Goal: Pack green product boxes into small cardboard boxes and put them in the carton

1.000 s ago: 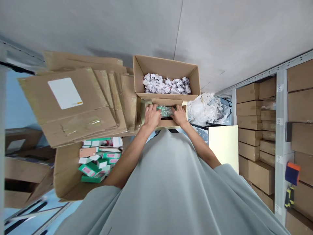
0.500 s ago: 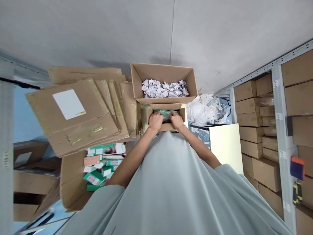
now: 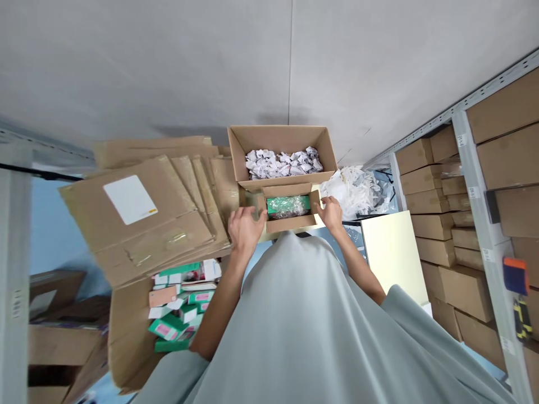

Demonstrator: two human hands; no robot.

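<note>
A small open cardboard box [image 3: 290, 225] stands in front of me with its flaps up. Inside it lies a green package [image 3: 288, 206] wrapped in clear bubble wrap. My left hand [image 3: 245, 229] is at the box's left side, fingers spread, the thumb close to the left flap. At the right side, my right hand [image 3: 331, 213] is open too, its fingertips near the right flap. Whether either hand touches the cardboard I cannot tell.
Behind stands a larger carton [image 3: 284, 183] with crumpled paper [image 3: 283, 163]. Flattened cardboard [image 3: 164, 235] is stacked left, above a carton [image 3: 130, 325] of small green boxes [image 3: 168, 327]. White shredded filler [image 3: 351, 191] lies right, near shelved boxes [image 3: 433, 230].
Both hands have come out of the small box and moved apart to its two sides. The wrapped green package is now uncovered inside. The camera view has shifted slightly.
</note>
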